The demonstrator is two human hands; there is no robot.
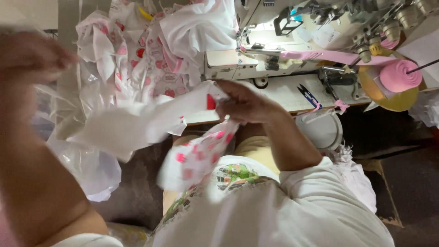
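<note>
1. Right hand (244, 103): fingers clenched on a white cotton fabric piece printed with pink and red hearts (151, 121), gripped at its upper edge beside a red heart.
2. The fabric piece runs both ways from the fingers: a blurred white flap stretches leftward in mid-air, and a heart-printed tail hangs down from the fist over the person's lap.
3. Left hand (32, 55): raised at the upper left, well apart from the fabric piece and heavily blurred; whether its fingers are released or clenched cannot be told.
4. Pale tabletop (286, 93): lies just behind the right hand and carries a small pair of blue-handled thread snips (309, 97).
5. White industrial sewing machine (292, 41): stands on the tabletop, with a strip of pink binding tape (338, 56) running across its front.
6. Pink spool of tape on a yellow disc (398, 77): sits at the right end of the tabletop.
7. Heap of white heart-printed garments (146, 50): piled to the left of the machine, above clear plastic bags (87, 160).
8. Dark floor (402, 183): visible below the tabletop.
</note>
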